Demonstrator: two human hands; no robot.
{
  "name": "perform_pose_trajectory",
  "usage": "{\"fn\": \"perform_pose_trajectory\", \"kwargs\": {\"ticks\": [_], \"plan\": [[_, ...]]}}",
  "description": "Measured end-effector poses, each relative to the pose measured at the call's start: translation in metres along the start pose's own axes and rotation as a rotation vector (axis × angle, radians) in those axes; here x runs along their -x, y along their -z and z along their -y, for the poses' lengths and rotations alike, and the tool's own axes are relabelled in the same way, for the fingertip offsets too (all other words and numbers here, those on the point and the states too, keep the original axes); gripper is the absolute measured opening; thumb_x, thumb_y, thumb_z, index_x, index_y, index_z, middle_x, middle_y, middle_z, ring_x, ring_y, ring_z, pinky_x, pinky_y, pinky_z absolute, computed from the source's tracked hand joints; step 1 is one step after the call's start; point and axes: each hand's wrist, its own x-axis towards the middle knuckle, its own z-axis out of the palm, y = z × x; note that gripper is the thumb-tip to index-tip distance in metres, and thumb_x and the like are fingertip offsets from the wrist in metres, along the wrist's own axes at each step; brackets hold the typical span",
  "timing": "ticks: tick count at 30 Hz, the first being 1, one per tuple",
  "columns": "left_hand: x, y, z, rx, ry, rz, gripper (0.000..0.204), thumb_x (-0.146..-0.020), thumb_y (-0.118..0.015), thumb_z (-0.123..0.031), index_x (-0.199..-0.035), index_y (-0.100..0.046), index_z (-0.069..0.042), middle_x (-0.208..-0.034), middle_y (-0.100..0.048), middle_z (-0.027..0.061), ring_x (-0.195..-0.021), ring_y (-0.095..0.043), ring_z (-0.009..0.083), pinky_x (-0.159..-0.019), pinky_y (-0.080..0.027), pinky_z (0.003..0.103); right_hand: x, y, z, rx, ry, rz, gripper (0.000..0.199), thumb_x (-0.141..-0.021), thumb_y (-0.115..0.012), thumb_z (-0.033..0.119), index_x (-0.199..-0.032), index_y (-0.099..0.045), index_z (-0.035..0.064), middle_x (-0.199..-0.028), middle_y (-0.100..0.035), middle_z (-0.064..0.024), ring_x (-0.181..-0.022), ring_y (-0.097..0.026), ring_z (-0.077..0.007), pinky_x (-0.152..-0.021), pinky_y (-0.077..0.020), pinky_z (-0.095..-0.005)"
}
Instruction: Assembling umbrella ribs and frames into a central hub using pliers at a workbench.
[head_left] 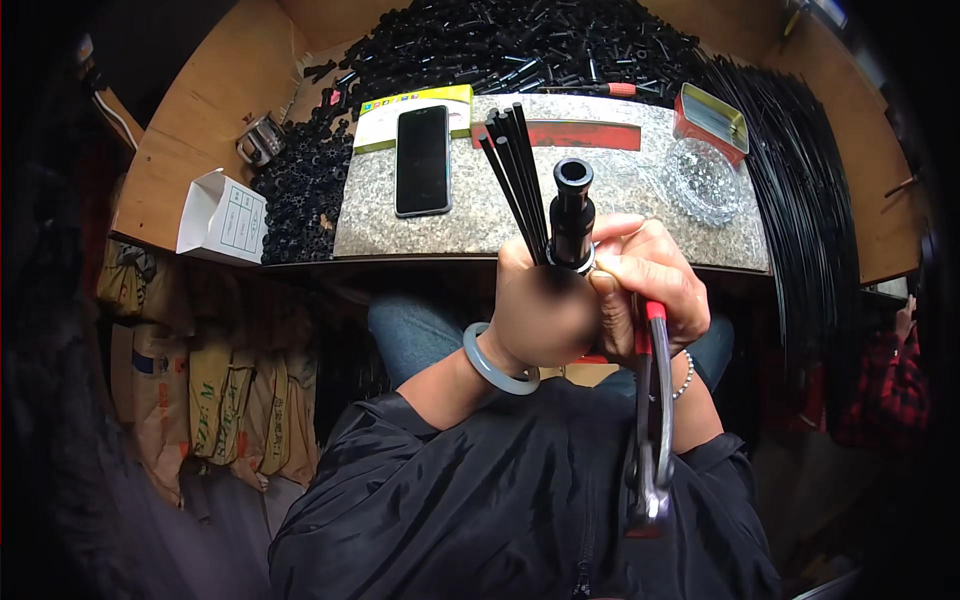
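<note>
My left hand (515,285) is closed around a bundle of thin black rods (515,170), whose upper ends fan out above the fingers. Part of this hand is blurred. A black tubular fitting (572,215) with a round, hollow top stands upright between both hands, a pale ring at its lower end. The thumb and fingertips of my right hand (655,270) meet at that ring, touching my left hand. Hanging from the right palm is a pair of red-handled pliers (652,420), its metal end pointing down toward my jacket. Exactly what the right fingertips pinch is hidden.
A phone (422,160) and a yellow-green box (375,122) lie on the stone slab (460,225). Rightward are a glass ashtray (703,182), an open tin (710,122) and long black rods (800,190). Black parts (520,45) heap behind; a white carton (222,218) stands left.
</note>
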Motion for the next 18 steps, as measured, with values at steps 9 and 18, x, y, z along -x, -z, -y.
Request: {"fn": "perform_pose_trajectory", "kwargs": {"ticks": [9,18], "plan": [[-0.006,0.004,0.0,0.136,0.138,-0.066,0.019,-0.085,-0.058,-0.002,-0.102,-0.063,0.005,-0.063,-0.055,-0.0015,-0.053,-0.047,0.0023,-0.047,-0.037,0.019,-0.033,0.027,0.016,-0.198,-0.812,0.285,0.044,-0.077,-0.071,0.005,-0.117,-0.053,0.0006,-0.07,-0.048,0.0045,-0.058,-0.04,-0.0009,-0.052,-0.0333,-0.0155],[-0.011,0.011,0.001,0.126,0.25,-0.13,0.021,-0.088,-0.052,-0.001,-0.104,-0.062,0.007,-0.052,-0.05,-0.0016,-0.036,-0.039,0.0018,-0.034,-0.026,0.017,-0.042,0.087,0.053,-0.292,-1.27,0.861,0.032,-0.091,-0.051,0.007,-0.121,-0.046,-0.0031,-0.087,-0.063,-0.0097,-0.078,-0.065,-0.0166,-0.071,-0.052,-0.0271]]}}
